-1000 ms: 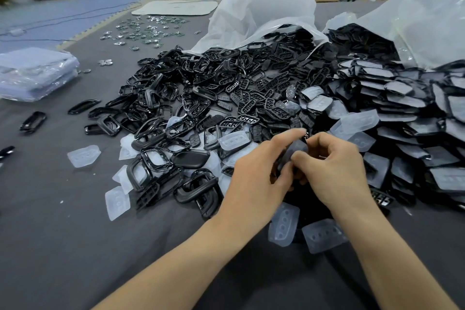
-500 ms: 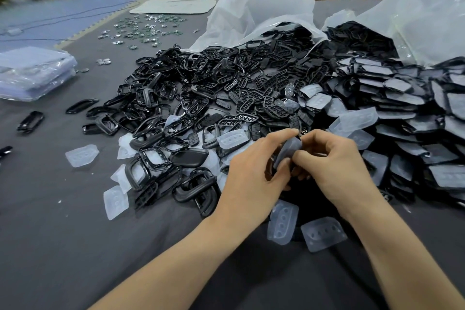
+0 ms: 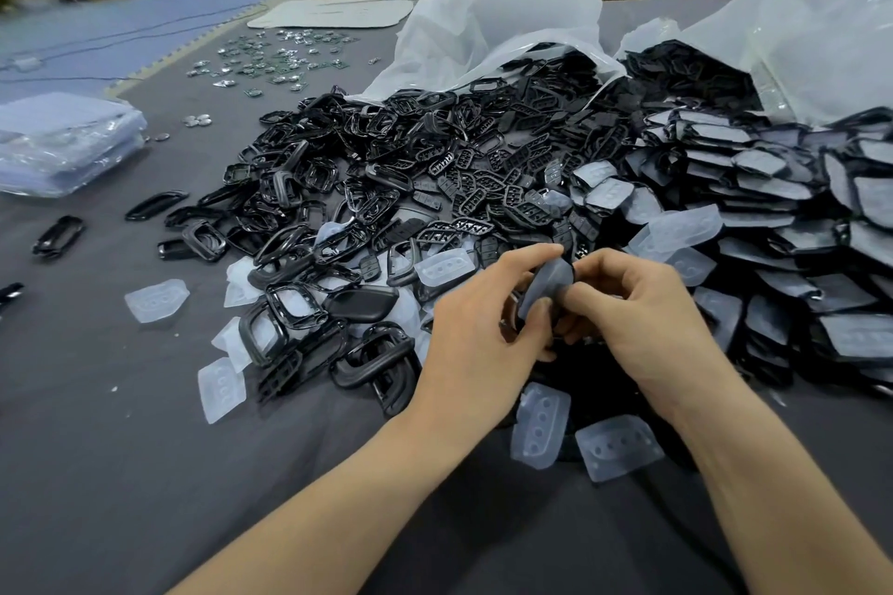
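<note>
Hands meet over a small grey cover at lower centre of the frame.
Left hand [image 3: 476, 343] and right hand [image 3: 647, 329] both pinch the grey cover [image 3: 546, 287], held above the grey counter [image 3: 121, 449], just before the heap of black frames [image 3: 367, 188].

Even, soft overhead light filled the scene; glare streaked the plastic bags [image 3: 797, 39]. The far-left corner was motion-blurred, and wide-angle distortion bent the edges.

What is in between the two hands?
A small grey piece sits between the left hand and the right hand. Fingers of both pinch it, near the pile of black parts. The head view shows this.
</note>
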### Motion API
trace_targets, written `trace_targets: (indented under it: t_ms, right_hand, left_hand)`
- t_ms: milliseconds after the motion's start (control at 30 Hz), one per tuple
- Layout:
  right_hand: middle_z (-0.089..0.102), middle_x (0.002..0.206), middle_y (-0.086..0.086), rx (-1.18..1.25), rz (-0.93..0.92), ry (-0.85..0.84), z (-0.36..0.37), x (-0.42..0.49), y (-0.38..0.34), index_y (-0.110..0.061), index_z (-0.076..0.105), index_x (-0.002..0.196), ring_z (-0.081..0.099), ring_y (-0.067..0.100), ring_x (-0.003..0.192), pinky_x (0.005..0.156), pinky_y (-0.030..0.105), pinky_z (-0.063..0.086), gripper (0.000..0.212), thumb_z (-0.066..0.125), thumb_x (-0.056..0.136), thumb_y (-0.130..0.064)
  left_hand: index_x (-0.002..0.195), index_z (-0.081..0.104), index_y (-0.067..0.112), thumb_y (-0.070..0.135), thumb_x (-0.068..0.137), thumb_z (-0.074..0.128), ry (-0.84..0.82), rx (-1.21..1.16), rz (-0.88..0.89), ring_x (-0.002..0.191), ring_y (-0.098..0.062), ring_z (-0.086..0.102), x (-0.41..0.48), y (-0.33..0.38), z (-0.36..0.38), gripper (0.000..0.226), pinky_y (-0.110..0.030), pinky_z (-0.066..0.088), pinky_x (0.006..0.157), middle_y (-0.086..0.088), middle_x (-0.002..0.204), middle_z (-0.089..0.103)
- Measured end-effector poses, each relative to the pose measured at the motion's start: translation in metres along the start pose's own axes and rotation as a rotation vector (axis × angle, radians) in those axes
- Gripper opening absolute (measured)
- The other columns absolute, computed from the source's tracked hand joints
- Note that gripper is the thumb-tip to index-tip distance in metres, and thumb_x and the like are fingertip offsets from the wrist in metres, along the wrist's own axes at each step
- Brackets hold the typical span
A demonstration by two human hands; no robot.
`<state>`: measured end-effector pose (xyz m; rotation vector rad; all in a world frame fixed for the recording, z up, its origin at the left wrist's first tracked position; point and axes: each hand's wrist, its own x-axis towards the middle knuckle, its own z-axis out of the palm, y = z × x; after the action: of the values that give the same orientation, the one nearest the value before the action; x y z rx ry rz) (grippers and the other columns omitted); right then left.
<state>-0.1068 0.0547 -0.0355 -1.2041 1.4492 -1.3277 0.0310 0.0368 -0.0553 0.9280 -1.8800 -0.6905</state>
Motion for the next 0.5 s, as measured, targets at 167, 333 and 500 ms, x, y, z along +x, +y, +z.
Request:
trace_targets:
  t_ms: [167, 333, 500]
  right_hand:
    - [0.06, 0.052, 0.003, -0.088, 0.013, 0.093, 0.0037, 0.0, 0.0032, -0.003, 0.057, 0.071, 0.056, 0.016, 0.05, 0.051, 0.032, 0.049, 0.01, 0.062, 0.079, -0.003]
    - [0.06, 0.056, 0.005, -0.147, 0.012, 0.097, 0.0033, -0.0008, 0.0011, -0.004, 0.058, 0.07, 0.056, 0.021, 0.056, 0.057, 0.038, 0.049, 0.01, 0.065, 0.075, -0.009]
    - [0.059, 0.052, 0.004, 0.245, 0.089, -0.054, -0.0023, 0.0014, -0.0021, -0.016, 0.067, 0.056, 0.056, 0.015, 0.047, 0.046, 0.021, 0.047, 0.038, 0.053, 0.085, 0.005]
  left_hand:
    - [0.126, 0.055, 0.03, 0.003, 0.079, 0.063, -0.024, 0.084, 0.06, 0.072, 0.021, 0.049, -0.0023, 0.0024, 0.0017, 0.055, 0.004, 0.034, 0.069, 0.035, 0.088, 0.051]
    - [0.124, 0.051, 0.04, 0.005, 0.081, 0.062, -0.016, 0.02, 0.026, 0.068, 0.014, 0.055, -0.0014, 0.0026, -0.0004, 0.056, 0.0, 0.041, 0.066, 0.03, 0.085, 0.056]
    - [0.113, 0.06, 0.044, 0.003, 0.089, 0.06, 0.016, -0.355, -0.175, 0.068, -0.015, 0.069, 0.0001, 0.0029, -0.0012, 0.047, -0.031, 0.06, 0.056, 0.012, 0.085, 0.066]
